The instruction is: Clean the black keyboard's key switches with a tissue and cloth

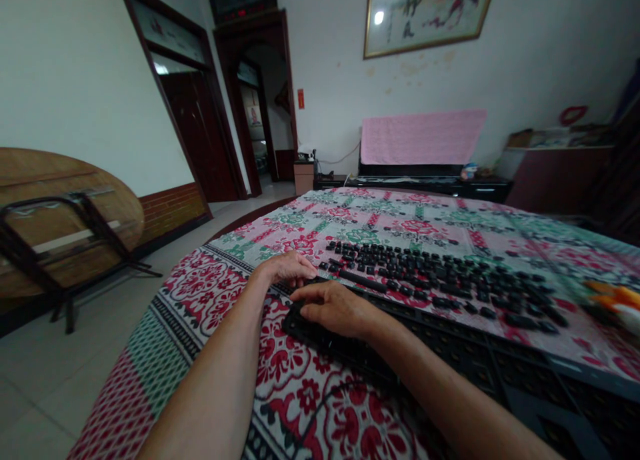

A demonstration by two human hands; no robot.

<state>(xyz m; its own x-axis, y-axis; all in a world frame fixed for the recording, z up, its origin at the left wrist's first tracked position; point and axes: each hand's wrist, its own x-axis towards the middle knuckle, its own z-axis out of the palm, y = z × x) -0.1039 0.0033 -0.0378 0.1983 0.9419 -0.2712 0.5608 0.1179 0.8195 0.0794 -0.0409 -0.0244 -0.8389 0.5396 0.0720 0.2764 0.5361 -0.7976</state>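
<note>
Two bare forearms enter from the lower edge and meet over a table spread with a red and green flowered cloth (200, 293). Right hand (335, 308): palm down on the left end of a black keyboard (450, 353), fingers stretched side by side, closed round nothing. Left hand (287, 268): on the cloth just beyond that end, touching the keyboard's far edge, fingers curled under; whether they pinch anything cannot be told. The keyboard lies slantwise along the near right of the table, its bed bare of caps. Loose black keycaps (425, 273) lie in rows on the cloth just behind it, the nearest close to the left fingertips. A dark cable (310, 413) crosses the cloth between the arms. Far right, blurred: an orange object (615, 300). Left, against the wall: a folded round table (60, 213). Background: a pink cover (423, 137) and a framed picture (425, 10)
</note>
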